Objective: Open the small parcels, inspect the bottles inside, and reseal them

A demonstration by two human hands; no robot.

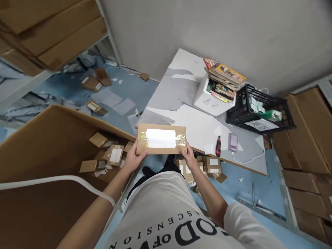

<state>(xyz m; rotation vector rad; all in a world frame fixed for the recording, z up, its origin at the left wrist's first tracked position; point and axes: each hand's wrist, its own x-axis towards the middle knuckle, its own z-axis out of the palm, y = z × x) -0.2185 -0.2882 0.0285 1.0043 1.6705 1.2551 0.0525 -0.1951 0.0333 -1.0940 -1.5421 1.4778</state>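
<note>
A flat cardboard box [161, 150] with a white label and clear tape at both ends is held up level in front of my body. My left hand [135, 157] grips its left end, thumb along the near edge. At the other end, my right hand [189, 157] holds the near right corner. Behind the box is the near edge of a white table [199, 119]. On that table lie a red and black utility knife [218, 146] and a pale purple, blurred device [232, 142] with a white cable.
A large open carton [59, 138] with several small boxes stands at left. On the table are a white bin [207, 100] of packets and a black crate [259, 110]. More boxes [214, 166] lie beneath its near edge. Stacked cartons [303, 148] flank the right.
</note>
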